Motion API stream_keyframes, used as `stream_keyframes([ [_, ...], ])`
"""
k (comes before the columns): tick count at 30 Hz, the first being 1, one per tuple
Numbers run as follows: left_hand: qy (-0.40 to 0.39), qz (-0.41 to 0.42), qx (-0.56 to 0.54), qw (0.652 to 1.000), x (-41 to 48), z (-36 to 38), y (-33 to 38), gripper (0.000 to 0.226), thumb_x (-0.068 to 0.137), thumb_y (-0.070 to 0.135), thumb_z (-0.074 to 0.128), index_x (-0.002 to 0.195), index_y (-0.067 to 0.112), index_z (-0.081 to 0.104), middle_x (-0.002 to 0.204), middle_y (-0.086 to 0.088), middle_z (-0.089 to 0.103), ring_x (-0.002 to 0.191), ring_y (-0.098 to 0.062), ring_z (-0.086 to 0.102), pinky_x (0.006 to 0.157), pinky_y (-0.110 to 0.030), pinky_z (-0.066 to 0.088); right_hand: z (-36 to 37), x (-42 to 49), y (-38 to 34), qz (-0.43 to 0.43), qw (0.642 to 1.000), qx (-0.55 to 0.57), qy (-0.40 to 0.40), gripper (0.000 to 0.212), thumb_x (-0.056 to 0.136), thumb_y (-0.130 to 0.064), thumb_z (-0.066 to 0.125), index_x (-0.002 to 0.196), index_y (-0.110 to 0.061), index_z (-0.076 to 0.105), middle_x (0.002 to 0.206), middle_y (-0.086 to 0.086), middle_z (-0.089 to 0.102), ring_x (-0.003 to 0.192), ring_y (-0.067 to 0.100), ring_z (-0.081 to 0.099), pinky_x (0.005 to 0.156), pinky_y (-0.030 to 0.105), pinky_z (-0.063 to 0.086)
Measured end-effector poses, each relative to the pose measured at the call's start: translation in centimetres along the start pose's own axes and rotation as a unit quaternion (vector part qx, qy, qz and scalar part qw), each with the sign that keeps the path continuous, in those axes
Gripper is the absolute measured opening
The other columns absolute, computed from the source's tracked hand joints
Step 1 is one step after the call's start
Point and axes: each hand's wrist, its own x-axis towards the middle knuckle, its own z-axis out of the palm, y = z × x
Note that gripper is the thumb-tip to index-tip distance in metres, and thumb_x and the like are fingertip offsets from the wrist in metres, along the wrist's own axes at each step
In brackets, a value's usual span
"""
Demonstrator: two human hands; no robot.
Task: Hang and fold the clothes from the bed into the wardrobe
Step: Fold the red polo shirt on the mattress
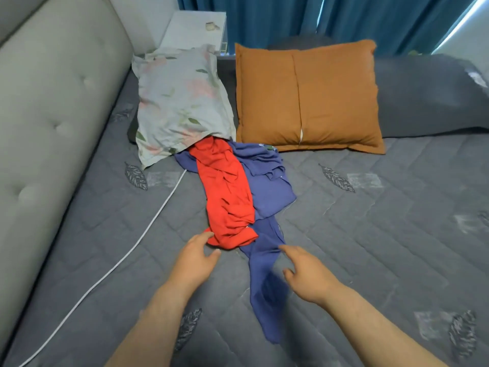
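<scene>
1. Covering most of the view, the grey quilted bedspread carries printed leaf motifs; its near edge is cut off by the frame.
2. The grey tufted headboard runs along the 9 o'clock side, and teal curtains hang at 12 o'clock.
3. An orange cushion lies at about 1 o'clock from the clothes. A floral pillow lies at 11 o'clock from them, its lower corner overlapping them.
4. The blue garment lies crumpled mid-bed, with one long part trailing toward 6 o'clock. A small print near its top edge is too small to read.
5. The red garment lies on top of the blue one, with its upper end hidden under the floral pillow.
6. The left hand holds nothing, its fingers apart and relaxed. The red garment's bunched lower end is at 1 o'clock from it; whether the fingertips touch it I cannot tell.
7. The right hand is also unclenched, its fingers spread at the edge of the blue trailing part, which lies at 9 o'clock and is blurred there.
8. A white cable crosses the bedspread toward 7 o'clock.
</scene>
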Motion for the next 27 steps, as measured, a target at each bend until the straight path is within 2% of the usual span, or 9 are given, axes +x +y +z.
stream_keyframes([
  [5,0.011,-0.098,-0.036,0.994,6.4,3.8,-4.0,0.048,0.082,0.007,0.071,0.125,-0.004,0.054,0.124,-0.022,0.056,0.117,-0.033,0.053,0.094,-0.031,0.038,5.6,8.2,0.1,0.000,0.999,0.028,-0.021,0.051,0.091,-0.014,0.052,0.141,-0.009,0.043,0.142,0.010,0.046,0.132,0.026,0.043,0.108,0.033,0.035],
  [8,-0.001,-0.145,-0.052,0.988,10.2,5.9,-6.1,0.067,0.078,0.011,0.075,0.133,-0.006,0.042,0.127,-0.019,0.055,0.116,-0.030,0.056,0.097,-0.038,0.045,7.7,12.9,-0.3,-0.034,0.999,0.025,-0.011,0.042,0.086,-0.008,0.052,0.128,-0.006,0.050,0.129,0.011,0.053,0.121,0.028,0.049,0.099,0.032,0.039],
  [13,-0.044,-0.139,-0.177,0.973,14.0,10.0,-8.2,0.031,0.083,-0.012,0.062,0.099,0.014,0.053,0.086,-0.004,0.063,0.071,-0.010,0.059,0.061,-0.010,0.046,11.4,19.3,0.1,-0.053,0.997,-0.037,-0.033,0.070,0.083,-0.011,0.055,0.148,-0.013,0.028,0.150,0.009,0.031,0.136,0.030,0.032,0.112,0.035,0.031],
  [17,-0.113,-0.084,-0.019,0.990,14.6,11.8,-10.7,0.017,0.074,0.009,0.071,0.069,0.018,0.059,0.063,0.009,0.064,0.057,-0.002,0.054,0.059,-0.022,0.047,13.7,21.2,1.2,-0.042,0.986,-0.161,0.028,0.050,0.082,-0.009,0.049,0.131,-0.017,0.045,0.127,0.007,0.051,0.112,0.033,0.042,0.082,0.038,0.039],
  [19,-0.120,-0.022,0.153,0.981,13.8,12.0,-11.7,0.019,0.068,0.025,0.071,0.085,0.018,0.065,0.091,0.000,0.064,0.088,-0.015,0.059,0.082,-0.030,0.050,13.3,21.2,0.9,-0.026,0.988,-0.132,0.078,0.033,0.079,-0.009,0.045,0.109,-0.016,0.057,0.106,0.009,0.061,0.102,0.033,0.049,0.071,0.035,0.032],
  [21,-0.070,0.021,0.249,0.966,13.0,11.4,-11.7,0.023,0.074,0.029,0.068,0.094,0.019,0.065,0.106,-0.008,0.054,0.104,-0.029,0.050,0.092,-0.033,0.043,12.1,20.5,0.1,-0.018,0.991,-0.061,0.114,0.032,0.080,-0.017,0.045,0.105,-0.019,0.064,0.101,0.008,0.067,0.099,0.034,0.052,0.075,0.036,0.038],
  [23,-0.003,0.078,0.197,0.977,11.9,10.0,-10.5,0.013,0.078,0.027,0.065,0.087,0.018,0.063,0.101,-0.008,0.056,0.099,-0.032,0.051,0.090,-0.038,0.044,9.9,18.6,-1.1,-0.024,0.990,0.032,0.135,0.032,0.085,-0.022,0.046,0.110,-0.022,0.067,0.104,0.006,0.070,0.098,0.033,0.054,0.085,0.038,0.044],
  [25,0.066,0.065,-0.006,0.996,10.4,7.5,-7.1,0.008,0.085,0.016,0.057,0.080,0.021,0.053,0.085,-0.003,0.061,0.083,-0.025,0.056,0.080,-0.039,0.045,6.9,15.8,-2.5,-0.035,0.976,0.118,0.177,0.025,0.090,-0.017,0.050,0.109,-0.021,0.067,0.099,0.006,0.071,0.091,0.029,0.055,0.083,0.035,0.044],
  [27,0.100,0.005,-0.193,0.976,8.7,4.0,-2.4,0.021,0.090,0.006,0.052,0.078,0.022,0.046,0.072,0.001,0.055,0.069,-0.017,0.052,0.070,-0.037,0.041,3.2,12.5,-4.5,-0.052,0.963,0.167,0.206,0.022,0.093,-0.012,0.053,0.111,-0.019,0.063,0.099,0.004,0.069,0.091,0.026,0.056,0.081,0.033,0.043],
])
